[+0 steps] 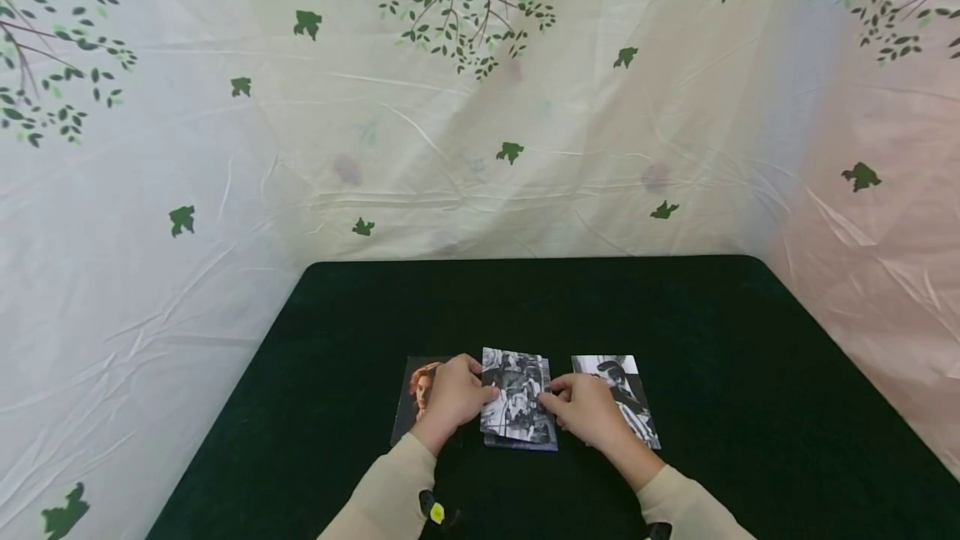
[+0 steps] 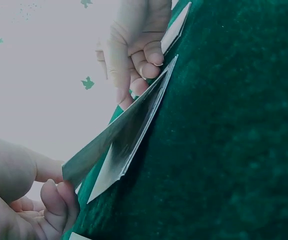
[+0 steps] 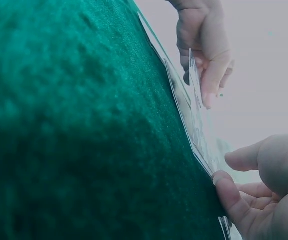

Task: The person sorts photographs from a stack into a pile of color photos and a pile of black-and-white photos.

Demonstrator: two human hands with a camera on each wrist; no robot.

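Fingers of my left hand (image 1: 453, 397) are pinching the upper photo (image 1: 512, 394), slanting down above the lower photo (image 1: 525, 445) toward my unclosed right hand (image 1: 588, 413).

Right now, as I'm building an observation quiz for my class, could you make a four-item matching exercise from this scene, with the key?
1. Upper middle picture
2. Left picture
3. Right picture
4. Tabletop

A. Partly hidden by the right hand
B. Plain dark green
C. Pinched at one edge by the left hand
D. Shows reddish-orange hair against a dark background

Pairs: 1-C, 2-D, 3-A, 4-B
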